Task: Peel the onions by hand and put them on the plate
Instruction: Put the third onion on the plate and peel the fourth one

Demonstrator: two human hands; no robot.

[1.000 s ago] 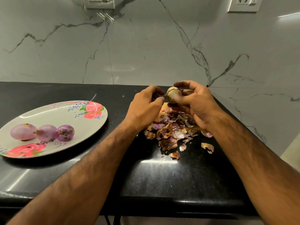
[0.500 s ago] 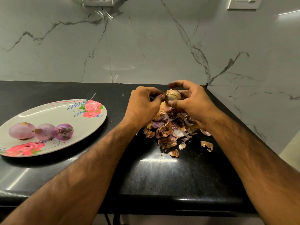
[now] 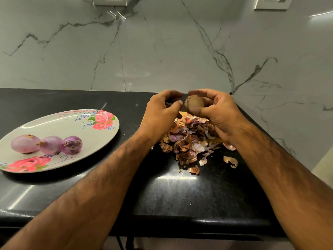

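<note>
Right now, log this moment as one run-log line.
step: peeling | right hand: holds onion | left hand: picking at its skin | plate: three peeled onions | peels: piled on counter

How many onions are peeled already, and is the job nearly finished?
Three peeled onions sit on the plate, and a skin pile lies on the counter. The right hand holds a brown-skinned onion while the left hand picks at it. It needs peeling and plating. No other unpeeled onions show.
</note>
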